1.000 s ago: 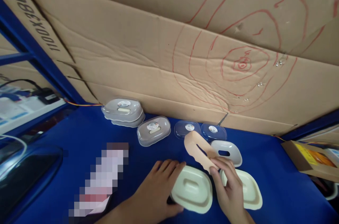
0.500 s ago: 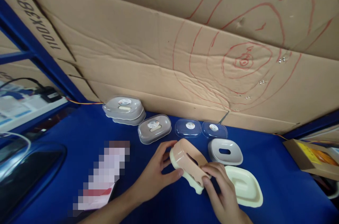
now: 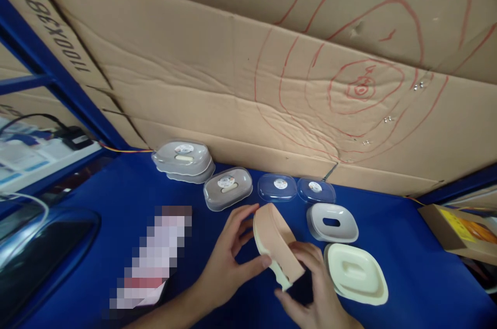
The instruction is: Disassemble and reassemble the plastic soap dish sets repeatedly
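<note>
A pink oval box cover (image 3: 279, 238) sits tilted against a cream wavy-edged base (image 3: 280, 278), in front of me. My left hand (image 3: 233, 261) is closed on the far left end, its thumb on the side near the seam. My right hand (image 3: 316, 285) has its fingers curled at the cover's right end. Its thumb is by the base's lower corner; whether it touches is unclear. Right of my hands lies a cream oval tray (image 3: 367, 282) with a raised middle. Behind that rests a grey oval cover (image 3: 337, 233) with a slot.
Two clear lids (image 3: 267, 194) with round stickers lie along the cardboard wall (image 3: 194, 59). Left of them are a grey lidded box (image 3: 221, 194) and a grey stack (image 3: 182, 169). A blurred-out flat item (image 3: 155, 256) lies left. A cardboard box (image 3: 454, 238) stands right.
The pink cover and cream base have tilted, with the slot now turned out of sight. My right thumb has moved from the cover's front down to the base's lower corner.
</note>
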{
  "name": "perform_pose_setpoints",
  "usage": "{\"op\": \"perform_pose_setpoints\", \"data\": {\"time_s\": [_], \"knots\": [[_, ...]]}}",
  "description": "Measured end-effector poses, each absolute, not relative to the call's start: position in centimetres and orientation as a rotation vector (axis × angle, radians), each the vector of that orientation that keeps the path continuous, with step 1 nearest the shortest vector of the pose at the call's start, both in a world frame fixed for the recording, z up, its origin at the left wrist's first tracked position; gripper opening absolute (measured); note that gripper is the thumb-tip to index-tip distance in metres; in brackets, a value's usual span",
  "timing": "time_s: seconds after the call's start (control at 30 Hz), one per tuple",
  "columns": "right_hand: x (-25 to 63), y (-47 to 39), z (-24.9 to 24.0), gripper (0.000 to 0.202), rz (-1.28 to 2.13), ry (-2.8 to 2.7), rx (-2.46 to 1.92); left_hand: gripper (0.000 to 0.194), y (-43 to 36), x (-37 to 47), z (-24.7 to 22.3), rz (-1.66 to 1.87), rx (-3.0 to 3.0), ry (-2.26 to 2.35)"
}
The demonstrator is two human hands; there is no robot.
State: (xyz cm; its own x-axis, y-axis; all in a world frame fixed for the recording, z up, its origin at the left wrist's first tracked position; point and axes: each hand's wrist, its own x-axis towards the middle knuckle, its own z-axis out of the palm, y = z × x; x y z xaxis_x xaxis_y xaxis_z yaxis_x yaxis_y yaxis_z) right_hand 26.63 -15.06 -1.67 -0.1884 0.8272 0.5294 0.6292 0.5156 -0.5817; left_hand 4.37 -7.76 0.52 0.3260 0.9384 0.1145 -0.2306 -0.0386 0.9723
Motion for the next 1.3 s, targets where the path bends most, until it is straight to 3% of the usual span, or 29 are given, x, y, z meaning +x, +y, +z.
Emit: {"op": "perform_pose_setpoints", "data": {"time_s": [0.13, 0.33, 0.4, 0.53, 0.63, 0.7, 0.83, 1.0, 1.13, 1.3], "knots": [[26.6, -15.1, -1.5, 0.048, 0.374, -1.859, -1.182, 0.07, -7.5, 4.2, 0.2, 1.118, 1.259, 0.762], [26.9, -15.4, -1.3, 0.049, 0.411, -1.782, -1.209, 0.055, -6.8, 3.8, 0.4, 1.028, 1.37, 0.811], [26.9, -15.3, -1.3, 0.047, 0.386, -1.795, -1.206, 0.064, -7.1, 4.0, 0.5, 0.982, 1.259, 0.761], [26.7, -14.8, -0.7, 0.045, 0.289, -1.938, -1.14, 0.104, -8.4, 4.7, 0.5, 0.801, 0.818, 0.6], [26.4, -14.6, 0.3, 0.044, 0.177, -2.213, -1.044, 0.114, -9.4, 5.0, 0.6, 0.69, 0.566, 0.419], [26.3, -14.7, 0.9, 0.043, 0.126, -2.357, -1.002, 0.106, -9.5, 5.0, 1.0, 0.68, 0.454, 0.363], [27.4, -14.4, 1.1, 0.052, 0.166, -2.378, -0.936, 0.073, -8.4, 4.8, 2.1, 0.717, 0.208, 0.459], [29.0, -9.4, 0.0, 0.049, 0.122, -2.092, -1.371, 0.041, -6.8, 4.6, 3.2, 0.853, 0.02, 0.801], [28.4, -5.3, -0.4, 0.054, 0.002, -2.284, -1.504, 0.034, -6.7, 4.6, 3.6, 0.898, 0.009, 0.82], [27.4, -6.4, -0.3, 0.038, -0.04, -2.304, -1.545, 0.035, -7.0, 4.6, 3.6, 0.879, 0.016, 0.812]]}}
